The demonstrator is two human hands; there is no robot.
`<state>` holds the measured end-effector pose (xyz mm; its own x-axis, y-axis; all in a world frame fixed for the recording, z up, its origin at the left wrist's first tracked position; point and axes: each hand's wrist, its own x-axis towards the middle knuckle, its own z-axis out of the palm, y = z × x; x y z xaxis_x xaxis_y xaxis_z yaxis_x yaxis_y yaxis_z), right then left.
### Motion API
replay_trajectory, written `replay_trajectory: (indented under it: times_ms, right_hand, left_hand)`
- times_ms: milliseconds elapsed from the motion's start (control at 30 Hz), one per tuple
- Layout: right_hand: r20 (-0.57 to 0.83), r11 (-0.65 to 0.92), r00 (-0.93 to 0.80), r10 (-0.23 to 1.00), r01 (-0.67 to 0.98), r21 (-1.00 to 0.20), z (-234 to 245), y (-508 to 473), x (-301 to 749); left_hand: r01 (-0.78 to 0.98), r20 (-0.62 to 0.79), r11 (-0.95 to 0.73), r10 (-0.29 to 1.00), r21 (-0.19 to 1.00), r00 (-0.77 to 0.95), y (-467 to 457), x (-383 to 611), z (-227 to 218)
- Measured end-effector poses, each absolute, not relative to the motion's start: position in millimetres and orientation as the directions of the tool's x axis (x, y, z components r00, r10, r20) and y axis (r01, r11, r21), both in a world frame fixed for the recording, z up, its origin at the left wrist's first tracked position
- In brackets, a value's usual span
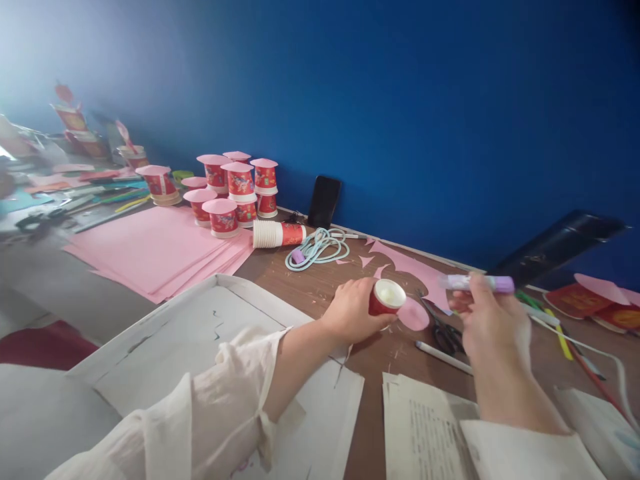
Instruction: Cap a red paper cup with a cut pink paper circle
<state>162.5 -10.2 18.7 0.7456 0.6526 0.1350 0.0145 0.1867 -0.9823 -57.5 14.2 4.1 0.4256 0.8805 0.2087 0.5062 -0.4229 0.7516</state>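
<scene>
My left hand (pixel 353 310) is wrapped round a red paper cup (pixel 381 303), whose pale round end faces up. Just right of the cup a pink paper disc (pixel 414 314) lies on the brown table. In my right hand (pixel 493 327), raised over the table's right side, is a glue stick (pixel 477 283) with a clear end to the left and a purple end to the right. Scissors (pixel 443 333) lie between my hands, partly hidden behind the right one. A white pen (pixel 444 357) rests in front of them.
Red cups topped with pink discs (pixel 235 180) stand stacked at the back left, near pink sheets (pixel 160 250). A nested cup stack (pixel 277 235) lies beside a coiled cable (pixel 320 250). A phone (pixel 324 201) leans on the blue wall. Printed papers (pixel 425 427) lie in front.
</scene>
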Motion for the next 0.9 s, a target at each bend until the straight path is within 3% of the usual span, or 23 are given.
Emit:
replay_trajectory:
  times_ms: [33,133,367,533,733,767,833,900]
  right_hand:
    - [0.005,0.148,0.794,0.608,-0.107,-0.983,15.9,-7.7,170.3]
    - [-0.127,0.074,0.804,0.581,-0.207,-0.975,7.9,-4.8,192.5]
    - [-0.128,-0.087,0.841,0.526,-0.097,-0.992,-11.6,-7.9,219.0]
    - [-0.006,-0.257,0.851,0.526,0.152,-0.954,-15.0,-12.7,224.0]
    - [0.244,-0.370,0.838,0.488,0.451,-0.812,9.2,-20.1,218.5]
    - [0.326,-0.350,0.816,0.478,0.517,-0.781,15.2,-21.7,210.9]
    - [0.596,-0.188,0.603,0.530,0.769,-0.611,26.9,-26.1,189.6]
    - [0.576,0.017,0.453,0.681,0.776,-0.630,36.2,-31.7,163.7]
  left_hand:
    - [0.504,0.206,-0.423,0.879,0.753,0.430,13.9,-57.8,5.1]
    - [0.493,0.200,-0.418,0.878,0.763,0.435,12.6,-58.4,7.4]
    - [0.479,0.190,-0.396,0.887,0.783,0.422,10.4,-58.5,7.8]
    - [0.459,0.203,-0.409,0.878,0.788,0.434,10.5,-59.1,8.2]
    - [0.456,0.209,-0.418,0.873,0.786,0.441,11.9,-58.9,6.4]
    - [0.456,0.214,-0.422,0.872,0.784,0.441,12.2,-58.7,5.6]
    - [0.460,0.217,-0.424,0.873,0.780,0.438,12.8,-58.0,4.2]
    - [0.466,0.220,-0.423,0.876,0.777,0.429,13.3,-57.3,3.2]
